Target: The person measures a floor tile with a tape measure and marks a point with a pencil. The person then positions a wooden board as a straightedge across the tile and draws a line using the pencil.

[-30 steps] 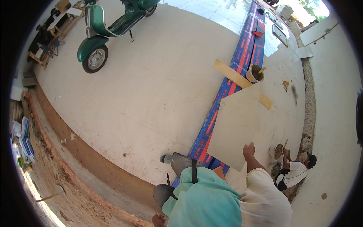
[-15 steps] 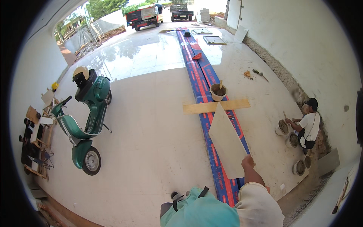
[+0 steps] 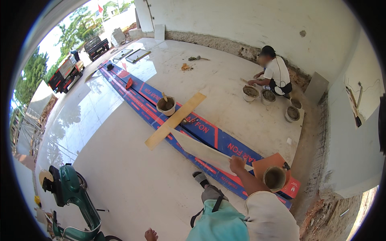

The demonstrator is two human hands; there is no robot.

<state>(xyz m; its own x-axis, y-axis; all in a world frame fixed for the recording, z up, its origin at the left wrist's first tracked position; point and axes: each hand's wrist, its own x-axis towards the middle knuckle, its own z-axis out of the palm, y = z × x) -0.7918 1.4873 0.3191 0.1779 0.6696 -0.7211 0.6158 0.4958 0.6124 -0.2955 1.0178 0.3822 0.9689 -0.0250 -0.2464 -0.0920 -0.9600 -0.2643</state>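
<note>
My right hand is closed on the long edge of a pale cream tile, which slants over the long blue-and-red cartons. The tile's far corner is close to a flat wooden board lying across the cartons. Low in the picture, my left hand is away from the tile, with its fingers loosely apart and nothing visible in them. Just beyond the board stands a bucket of grey mix with a wooden-handled tool in it.
A grey bucket sits by an orange-red box near my right forearm. A co-worker crouches by several mortar buckets near the wall. A green scooter stands at the lower left. Frames lie farther off.
My view has swung to the right, and the scooter has shifted to the lower left. The tile has tipped from showing its broad face to a narrower slant. My left hand has come into view.
</note>
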